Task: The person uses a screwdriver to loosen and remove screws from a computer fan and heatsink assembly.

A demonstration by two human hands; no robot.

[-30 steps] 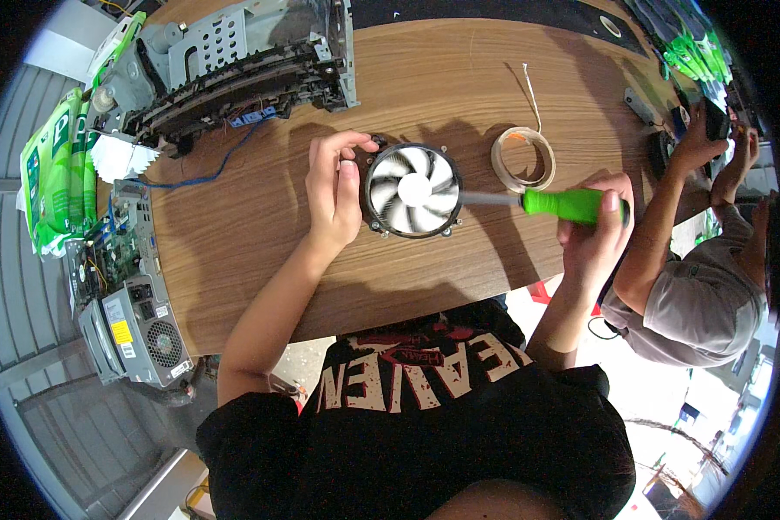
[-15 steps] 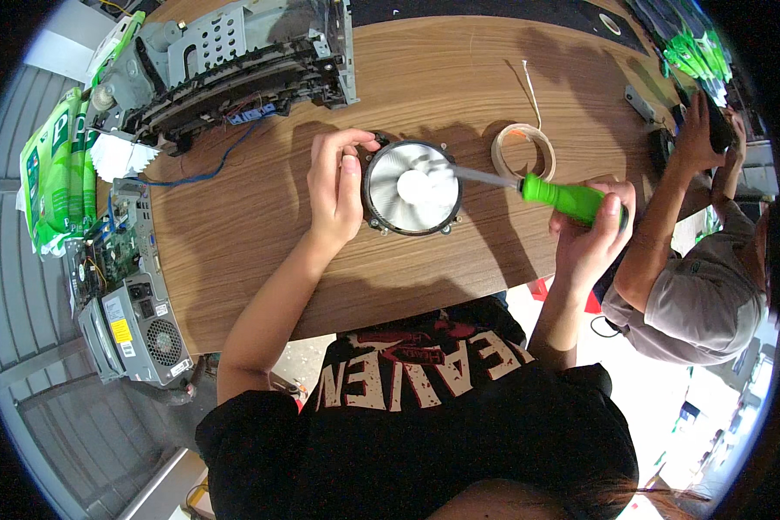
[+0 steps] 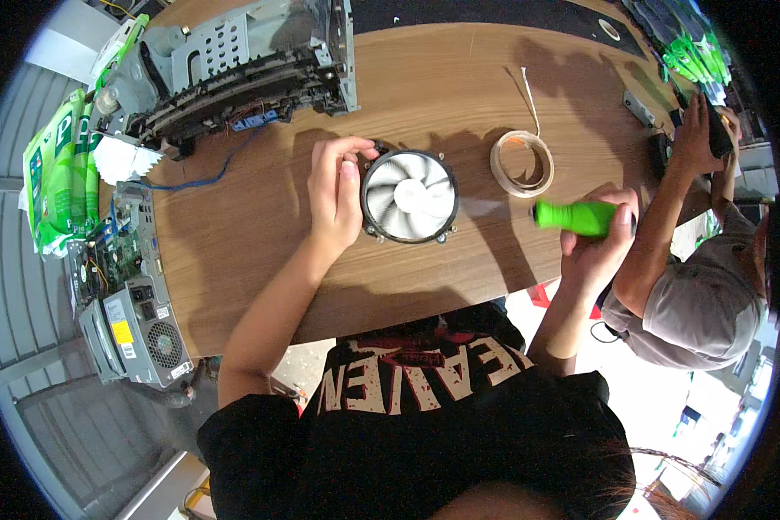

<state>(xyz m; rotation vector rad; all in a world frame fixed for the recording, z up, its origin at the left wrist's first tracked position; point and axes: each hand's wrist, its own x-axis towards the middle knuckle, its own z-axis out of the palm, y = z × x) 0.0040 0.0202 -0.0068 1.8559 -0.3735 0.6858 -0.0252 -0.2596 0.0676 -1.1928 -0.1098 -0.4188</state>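
A round cooling fan [image 3: 410,196] with white blades in a black ring lies on the wooden table in front of me, screws sticking out around its rim. Along its left edge my left hand [image 3: 336,186] is closed, with the index finger and thumb at the rim's upper left. To the right, my right hand [image 3: 600,243] grips a screwdriver [image 3: 581,217] by its green handle. Its shaft is smeared by motion and points left at the fan's right edge; whether the tip touches the fan I cannot tell.
A roll of tape [image 3: 522,163] lies beyond the screwdriver. A stripped metal-and-plastic machine frame [image 3: 243,78] stands far left, trailing a blue cable. At the left edge sits an opened computer case [image 3: 147,329]. A co-worker [image 3: 702,295] holds a dark object at the right.
The screwdriver has drawn back right and slightly down, so its shaft no longer crosses the fan. The blades, blurred before, now look distinct. The fan has shifted slightly down and left.
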